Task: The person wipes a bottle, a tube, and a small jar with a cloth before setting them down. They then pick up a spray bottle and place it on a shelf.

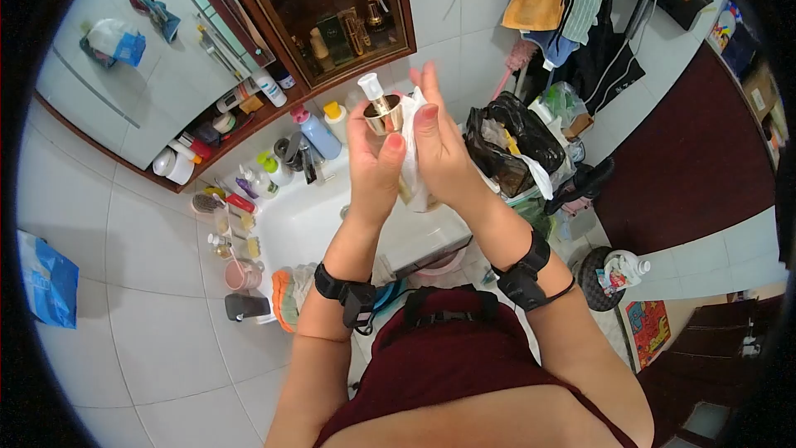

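My left hand (375, 174) is closed around a pump bottle (383, 119) with a white nozzle and a shiny gold collar, raised above the sink. Most of the bottle's body is hidden by my fingers. On the other side, my right hand (445, 153) presses a thin white tissue (410, 145) against the bottle, the thumb in front and the fingers pointing up. The tissue hangs down between both palms. Below lies the white sink (311, 224).
Several bottles, among them a blue one (318, 134), line the sink's back ledge. Above hangs a mirror cabinet (406, 0) with a shelf of toiletries. A bin with a black bag (539, 137) stands right of the sink. Cups and a pink mug (243, 275) sit at left.
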Demonstrator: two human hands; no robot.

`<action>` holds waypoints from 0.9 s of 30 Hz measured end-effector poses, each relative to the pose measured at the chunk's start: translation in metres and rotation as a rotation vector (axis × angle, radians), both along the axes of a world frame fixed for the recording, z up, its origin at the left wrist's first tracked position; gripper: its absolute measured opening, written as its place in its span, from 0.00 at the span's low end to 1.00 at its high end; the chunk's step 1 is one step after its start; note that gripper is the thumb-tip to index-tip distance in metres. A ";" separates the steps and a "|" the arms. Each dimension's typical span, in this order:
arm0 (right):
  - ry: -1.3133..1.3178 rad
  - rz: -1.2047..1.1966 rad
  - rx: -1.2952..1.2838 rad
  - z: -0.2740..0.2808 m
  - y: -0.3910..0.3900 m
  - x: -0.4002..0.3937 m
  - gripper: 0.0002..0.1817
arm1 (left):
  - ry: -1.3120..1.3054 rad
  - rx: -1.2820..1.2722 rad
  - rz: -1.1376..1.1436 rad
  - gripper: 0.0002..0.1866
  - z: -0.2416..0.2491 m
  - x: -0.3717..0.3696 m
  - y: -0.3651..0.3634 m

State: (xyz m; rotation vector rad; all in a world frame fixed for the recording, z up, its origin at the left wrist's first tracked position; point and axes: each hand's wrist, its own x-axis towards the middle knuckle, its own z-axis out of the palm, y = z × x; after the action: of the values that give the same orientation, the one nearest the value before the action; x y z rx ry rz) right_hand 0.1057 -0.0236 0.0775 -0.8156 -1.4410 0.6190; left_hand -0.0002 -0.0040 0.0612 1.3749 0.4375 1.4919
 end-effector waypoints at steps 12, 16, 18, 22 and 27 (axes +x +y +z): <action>0.073 0.437 -0.499 -0.067 -0.039 0.003 0.30 | -0.221 -0.188 0.042 0.33 0.017 -0.037 0.012; 0.262 0.491 -0.405 -0.046 -0.025 0.031 0.31 | -0.190 -0.169 0.015 0.32 0.018 -0.046 0.015; 0.152 0.358 -0.257 -0.038 -0.022 0.039 0.29 | -0.190 -0.169 0.009 0.31 0.021 -0.046 0.013; -0.761 -0.254 -0.093 -0.019 -0.018 0.061 0.25 | -0.177 -0.187 0.006 0.29 0.020 -0.042 0.010; 0.065 0.343 -0.474 -0.003 -0.014 0.073 0.26 | -0.127 -0.231 0.081 0.30 0.017 -0.034 0.011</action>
State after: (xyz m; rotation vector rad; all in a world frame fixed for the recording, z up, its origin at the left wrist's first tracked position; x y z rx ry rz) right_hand 0.1791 -0.0374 0.0743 -0.9063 -1.4042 1.2709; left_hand -0.0341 0.0071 0.0779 1.0865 0.5719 1.5327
